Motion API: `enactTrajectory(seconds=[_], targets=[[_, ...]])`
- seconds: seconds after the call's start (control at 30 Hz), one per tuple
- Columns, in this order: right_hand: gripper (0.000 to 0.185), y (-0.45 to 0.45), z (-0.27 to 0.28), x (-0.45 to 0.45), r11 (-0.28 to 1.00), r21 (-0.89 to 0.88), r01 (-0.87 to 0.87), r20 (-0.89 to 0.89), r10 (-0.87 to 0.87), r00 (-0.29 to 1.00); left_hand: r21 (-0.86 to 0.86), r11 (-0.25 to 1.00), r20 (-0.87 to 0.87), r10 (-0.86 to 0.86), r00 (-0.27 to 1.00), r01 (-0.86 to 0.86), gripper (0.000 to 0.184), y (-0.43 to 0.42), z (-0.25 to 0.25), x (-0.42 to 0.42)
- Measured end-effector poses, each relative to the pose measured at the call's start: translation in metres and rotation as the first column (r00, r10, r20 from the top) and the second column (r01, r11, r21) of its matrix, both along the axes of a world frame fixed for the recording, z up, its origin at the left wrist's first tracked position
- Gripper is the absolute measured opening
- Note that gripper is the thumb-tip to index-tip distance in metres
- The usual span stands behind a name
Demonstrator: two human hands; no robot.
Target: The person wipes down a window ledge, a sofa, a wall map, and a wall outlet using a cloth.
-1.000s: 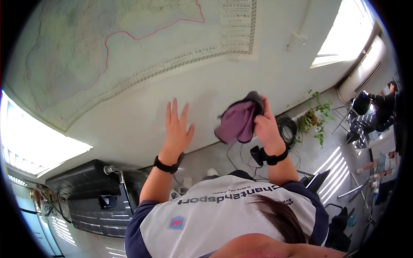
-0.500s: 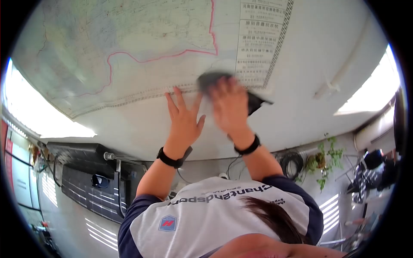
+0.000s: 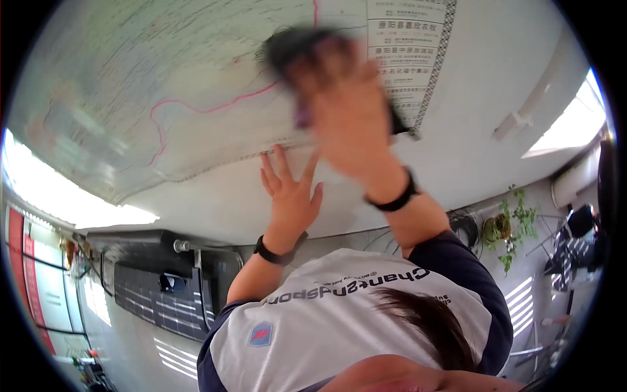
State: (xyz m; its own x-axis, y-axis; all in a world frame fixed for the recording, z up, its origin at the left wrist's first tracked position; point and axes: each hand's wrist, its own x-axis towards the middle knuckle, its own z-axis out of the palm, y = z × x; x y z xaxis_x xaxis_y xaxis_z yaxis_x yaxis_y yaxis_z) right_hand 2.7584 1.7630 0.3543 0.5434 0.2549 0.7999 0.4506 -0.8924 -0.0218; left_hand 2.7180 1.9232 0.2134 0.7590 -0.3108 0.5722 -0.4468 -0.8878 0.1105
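My right hand (image 3: pixel 349 111) is spread over a dark cloth (image 3: pixel 294 49) with a purple side, against a large map (image 3: pixel 215 62) on the white wall. Motion blurs the cloth and my fingertips. Lower down and to the left, my left hand (image 3: pixel 290 196) has its fingers apart, near the map's bottom border, with nothing in it. A black band circles each wrist.
A black bench (image 3: pixel 153 294) with a dark cap (image 3: pixel 171 283) on it stands at lower left. At right are a leafy plant (image 3: pixel 506 228), coiled black cables (image 3: pixel 464 228) and dark chairs. Bright windows flank the wall.
My right hand went from holding the cloth off the wall to pressing it on the map, then moved further up. My left hand stays low with fingers spread.
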Motion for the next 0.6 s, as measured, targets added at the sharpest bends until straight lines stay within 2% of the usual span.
enactTrajectory(seconds=[0.03,0.07,0.13,0.23,0.33,0.4,0.47,0.6], targets=[[0.057,0.024,-0.016,0.0,0.991,-0.053,-0.123,-0.001,0.123,0.992,-0.002,1.0,0.015,-0.012,1.0,0.012,0.065,0.006,-0.005,0.002],[0.054,0.045,-0.043,0.004,0.964,-0.103,-0.246,-0.011,0.246,0.969,0.024,0.999,-0.046,-0.031,0.998,0.032,0.064,0.013,-0.009,0.004],[0.05,0.071,-0.083,0.002,0.953,-0.083,-0.292,0.061,0.297,0.953,0.086,0.994,-0.169,-0.057,0.984,0.072,0.061,0.029,-0.016,0.008],[0.049,0.061,-0.102,-0.003,0.982,-0.031,-0.185,0.082,0.187,0.979,0.16,0.984,-0.222,-0.039,0.974,0.076,0.058,0.045,-0.025,0.006],[0.05,0.02,-0.092,-0.008,1.0,0.004,0.029,0.123,-0.029,0.992,0.252,0.957,-0.151,-0.107,0.983,0.143,0.055,0.056,-0.014,0.004],[0.052,-0.015,-0.06,-0.012,0.958,0.082,0.275,0.078,-0.281,0.957,0.248,0.955,-0.152,-0.126,0.98,0.161,0.051,0.058,-0.014,0.005],[0.051,-0.053,-0.038,-0.008,0.859,0.265,0.439,0.138,-0.484,0.864,0.231,0.957,-0.144,-0.145,0.979,0.176,0.049,0.055,-0.016,0.005],[0.05,-0.074,-0.036,-0.019,0.89,0.2,0.409,0.139,-0.439,0.888,0.14,0.972,-0.12,-0.173,0.977,0.19,0.048,0.045,-0.025,0.004]])
